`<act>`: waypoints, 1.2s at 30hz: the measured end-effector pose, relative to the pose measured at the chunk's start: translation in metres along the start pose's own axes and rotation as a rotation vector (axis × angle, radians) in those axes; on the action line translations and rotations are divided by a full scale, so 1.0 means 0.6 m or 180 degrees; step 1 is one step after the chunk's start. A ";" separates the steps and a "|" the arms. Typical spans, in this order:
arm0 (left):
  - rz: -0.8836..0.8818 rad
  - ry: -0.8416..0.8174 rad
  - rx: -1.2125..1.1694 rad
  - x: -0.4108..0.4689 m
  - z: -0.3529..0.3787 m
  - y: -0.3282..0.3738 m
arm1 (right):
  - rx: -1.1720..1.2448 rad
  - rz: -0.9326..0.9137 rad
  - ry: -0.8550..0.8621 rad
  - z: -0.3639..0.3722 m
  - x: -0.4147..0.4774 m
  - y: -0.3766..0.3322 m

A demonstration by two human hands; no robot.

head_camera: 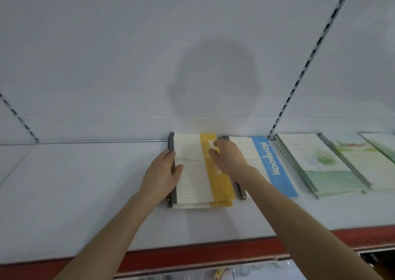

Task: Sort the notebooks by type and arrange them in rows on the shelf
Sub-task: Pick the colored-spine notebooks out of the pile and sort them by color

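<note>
Though crossed by both forearms, red shelf edge (213, 256) noted nearest; bare white shelf (85, 183) beyond it. Left hand (162, 173) clamped on grey spine (172, 143) of yellow-banded notebook stack (215, 177), fingers round the edge, thumb on cover. Probably to square the pile and stop it sliding. Right hand (228, 158) laid on the yellow band, fingers lightly bent, gripping nothing; likely pressing the covers level. Stack flat at mid-shelf, lower copies peeking out at near edge, so not yet flush. Just right: blue-banded notebook (271, 162), like kept beside like. Further right, green notebooks (320, 158) overlapped in own row. Behind all, back panel (128, 66), stack close against it.
</note>
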State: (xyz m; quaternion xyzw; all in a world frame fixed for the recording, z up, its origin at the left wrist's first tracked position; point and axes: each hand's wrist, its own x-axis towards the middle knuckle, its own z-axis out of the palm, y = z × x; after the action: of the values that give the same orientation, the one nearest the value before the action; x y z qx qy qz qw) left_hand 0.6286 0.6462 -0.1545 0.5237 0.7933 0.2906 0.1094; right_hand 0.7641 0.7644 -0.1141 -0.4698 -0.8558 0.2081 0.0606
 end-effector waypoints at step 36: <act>-0.2059 0.1084 0.1613 -0.581 -0.717 -0.758 | -0.0604 -0.3198 -0.0334 0.502 -0.141 -1.182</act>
State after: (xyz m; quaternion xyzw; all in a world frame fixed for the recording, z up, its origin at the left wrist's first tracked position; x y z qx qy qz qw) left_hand 0.2232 0.0571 -0.1146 0.2035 0.9692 0.1200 -0.0694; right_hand 0.1683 0.2697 -0.0866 0.0070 -0.9929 0.0979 0.0672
